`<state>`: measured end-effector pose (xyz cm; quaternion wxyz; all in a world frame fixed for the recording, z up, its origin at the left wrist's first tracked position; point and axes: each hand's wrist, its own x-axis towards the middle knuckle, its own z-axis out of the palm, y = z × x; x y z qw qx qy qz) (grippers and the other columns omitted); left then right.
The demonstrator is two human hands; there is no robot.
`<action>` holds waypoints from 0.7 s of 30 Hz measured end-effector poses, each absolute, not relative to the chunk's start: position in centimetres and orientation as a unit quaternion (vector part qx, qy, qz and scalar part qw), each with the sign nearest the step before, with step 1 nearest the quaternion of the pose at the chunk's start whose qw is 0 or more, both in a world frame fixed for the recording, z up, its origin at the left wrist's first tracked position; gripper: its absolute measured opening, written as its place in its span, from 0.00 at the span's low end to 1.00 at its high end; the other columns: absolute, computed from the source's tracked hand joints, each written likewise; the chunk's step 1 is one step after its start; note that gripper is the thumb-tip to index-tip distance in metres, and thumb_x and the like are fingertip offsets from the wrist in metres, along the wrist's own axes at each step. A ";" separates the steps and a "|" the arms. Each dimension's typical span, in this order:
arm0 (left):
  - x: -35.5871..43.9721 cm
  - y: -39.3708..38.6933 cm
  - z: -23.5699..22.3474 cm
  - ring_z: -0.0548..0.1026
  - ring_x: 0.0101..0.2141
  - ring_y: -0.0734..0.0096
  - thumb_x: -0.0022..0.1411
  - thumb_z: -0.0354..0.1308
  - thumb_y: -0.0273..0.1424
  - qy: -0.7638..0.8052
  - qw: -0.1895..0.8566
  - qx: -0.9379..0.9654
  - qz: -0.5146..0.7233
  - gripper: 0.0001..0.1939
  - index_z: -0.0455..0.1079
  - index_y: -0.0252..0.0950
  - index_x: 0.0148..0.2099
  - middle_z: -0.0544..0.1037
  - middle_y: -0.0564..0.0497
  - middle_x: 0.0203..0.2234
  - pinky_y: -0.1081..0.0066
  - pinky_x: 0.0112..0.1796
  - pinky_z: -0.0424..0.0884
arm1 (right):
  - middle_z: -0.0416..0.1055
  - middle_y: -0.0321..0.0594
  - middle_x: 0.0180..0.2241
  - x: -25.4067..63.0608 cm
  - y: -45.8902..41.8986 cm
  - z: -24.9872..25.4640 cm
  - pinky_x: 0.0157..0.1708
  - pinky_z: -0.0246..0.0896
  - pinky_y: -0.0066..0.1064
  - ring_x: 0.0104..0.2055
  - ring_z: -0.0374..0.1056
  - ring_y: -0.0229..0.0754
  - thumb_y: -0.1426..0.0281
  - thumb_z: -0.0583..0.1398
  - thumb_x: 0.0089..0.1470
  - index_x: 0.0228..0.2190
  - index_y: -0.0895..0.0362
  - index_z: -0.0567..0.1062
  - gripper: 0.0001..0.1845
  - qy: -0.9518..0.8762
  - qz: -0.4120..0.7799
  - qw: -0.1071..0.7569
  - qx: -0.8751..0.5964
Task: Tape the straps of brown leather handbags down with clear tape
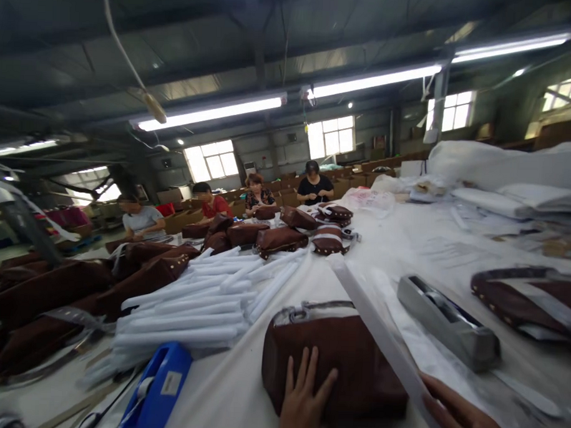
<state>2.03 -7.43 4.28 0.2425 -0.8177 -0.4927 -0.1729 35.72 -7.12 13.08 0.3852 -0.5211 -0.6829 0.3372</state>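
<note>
A brown leather handbag (350,360) lies on the white-covered table right in front of me. My left hand (306,392) rests flat on its side with the fingers spread. In my right hand (461,410), thumb and fingers close around the lower end of a long white strip (380,317), which looks like foam or paper. The strip slants up and to the left, passing in front of the bag's right side. Beyond my right hand sits a grey tape dispenser (450,326).
A blue tape dispenser (160,384) stands at the front left, beside a pile of white rolled strips (193,298). Brown handbags (53,293) heap up on the left and farther back. Another bag (530,304) lies at right. Several people (314,187) sit across the table.
</note>
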 end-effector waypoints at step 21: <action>1.9 -7.2 16.3 0.62 0.64 0.50 0.68 0.53 0.34 -0.464 0.024 -0.884 0.043 0.32 0.49 0.49 0.71 0.55 0.40 0.69 0.57 0.51 0.74 | 0.79 0.39 0.44 27.4 -10.4 9.9 0.41 0.61 0.35 0.38 0.71 0.42 0.75 0.59 0.61 0.44 0.53 0.80 0.13 -0.812 -0.113 0.356 -0.449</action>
